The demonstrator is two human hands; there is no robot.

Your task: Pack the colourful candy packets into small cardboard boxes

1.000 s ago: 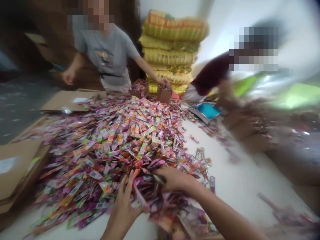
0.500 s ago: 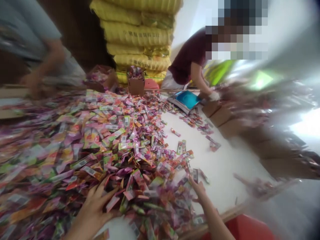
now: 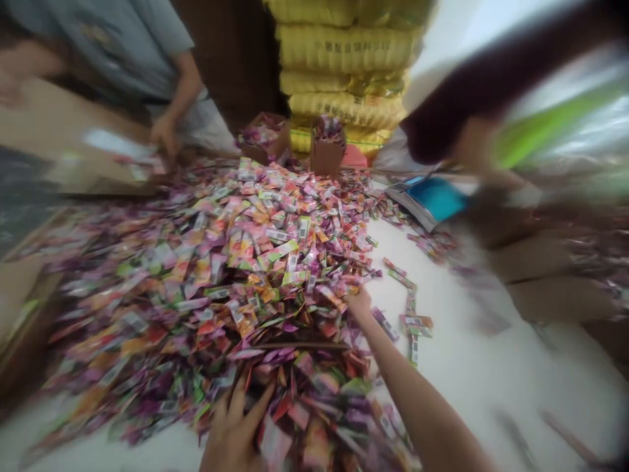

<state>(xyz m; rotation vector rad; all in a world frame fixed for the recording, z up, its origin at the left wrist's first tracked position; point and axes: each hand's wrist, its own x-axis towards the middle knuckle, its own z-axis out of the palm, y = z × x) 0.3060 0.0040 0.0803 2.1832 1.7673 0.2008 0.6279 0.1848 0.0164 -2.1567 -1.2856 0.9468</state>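
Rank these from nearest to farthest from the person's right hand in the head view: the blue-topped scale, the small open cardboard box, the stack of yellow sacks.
From the right hand, at the pile's right edge:
1. Blue-topped scale, to the right across the white table.
2. Small open cardboard box, at the pile's far edge.
3. Stack of yellow sacks, behind the box.

The right hand (image 3: 360, 303) is half buried in the sachets (image 3: 255, 262); the left hand (image 3: 234, 432) is cut off below; the co-worker's sleeve (image 3: 472, 85) is blurred.
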